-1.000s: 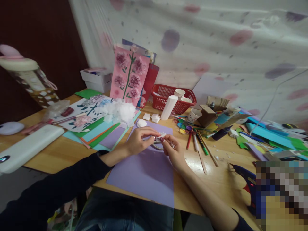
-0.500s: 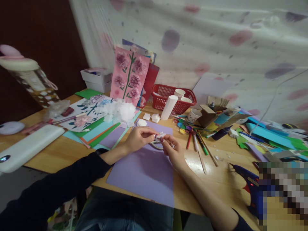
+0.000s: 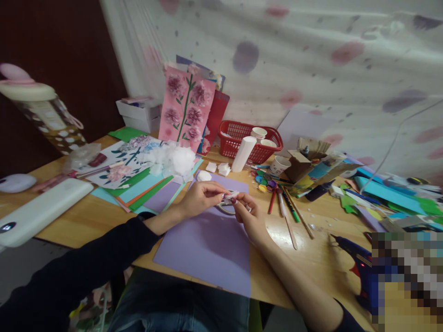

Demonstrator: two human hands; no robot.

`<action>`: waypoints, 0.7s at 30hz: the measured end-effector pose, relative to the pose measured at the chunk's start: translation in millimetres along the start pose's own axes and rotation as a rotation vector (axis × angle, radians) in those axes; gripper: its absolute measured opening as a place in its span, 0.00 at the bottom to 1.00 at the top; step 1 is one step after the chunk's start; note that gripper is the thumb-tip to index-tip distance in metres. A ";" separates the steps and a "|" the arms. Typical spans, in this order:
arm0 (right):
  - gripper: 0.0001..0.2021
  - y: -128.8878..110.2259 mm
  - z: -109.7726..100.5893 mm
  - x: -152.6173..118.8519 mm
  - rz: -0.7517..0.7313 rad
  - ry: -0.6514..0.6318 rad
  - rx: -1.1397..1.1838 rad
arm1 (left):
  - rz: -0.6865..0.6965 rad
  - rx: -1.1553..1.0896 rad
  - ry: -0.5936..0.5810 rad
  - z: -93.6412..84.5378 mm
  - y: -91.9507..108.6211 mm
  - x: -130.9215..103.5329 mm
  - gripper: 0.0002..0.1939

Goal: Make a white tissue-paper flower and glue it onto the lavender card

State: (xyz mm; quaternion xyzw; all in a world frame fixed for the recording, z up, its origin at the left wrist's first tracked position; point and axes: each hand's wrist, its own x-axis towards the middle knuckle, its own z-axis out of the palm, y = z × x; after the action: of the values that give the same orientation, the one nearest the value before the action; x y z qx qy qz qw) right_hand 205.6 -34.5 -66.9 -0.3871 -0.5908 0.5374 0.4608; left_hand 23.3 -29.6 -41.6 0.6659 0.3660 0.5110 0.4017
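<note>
Over a sheet of purple paper, my left hand pinches a small crumpled piece of white tissue between thumb and fingertips. My right hand grips the same piece from the other side, its fingers curled; a bit of white also shows by its lower fingers. Below the fingertips lies a ring-shaped object, partly hidden by the hands. A round white pad sits at the top of the purple sheet. Small white squares are stacked just beyond it.
A white roll stands before a red basket holding paper cups. Paint pots, pens and a wooden stick lie to the right, near a blue glue gun. Fluffy white cotton, coloured sheets and a white device are left.
The fingertips shift very slightly around the white tissue, which looks a little flatter now. Everything else stays in place.
</note>
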 end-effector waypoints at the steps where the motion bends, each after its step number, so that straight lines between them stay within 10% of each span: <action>1: 0.13 -0.1 0.1 0.0 -0.001 -0.001 0.002 | 0.002 0.000 -0.001 -0.1 0.1 0.1 0.08; 21: 0.13 1.9 0.5 -0.3 0.011 0.038 0.018 | -0.127 -0.065 0.177 0.0 -5.2 0.7 0.08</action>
State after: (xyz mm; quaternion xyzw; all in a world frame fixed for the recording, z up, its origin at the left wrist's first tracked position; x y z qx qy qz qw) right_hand 205.1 -34.7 -68.8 -0.3964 -0.5750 0.5376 0.4724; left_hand 23.0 -26.8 -46.0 0.5802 0.4247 0.5529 0.4210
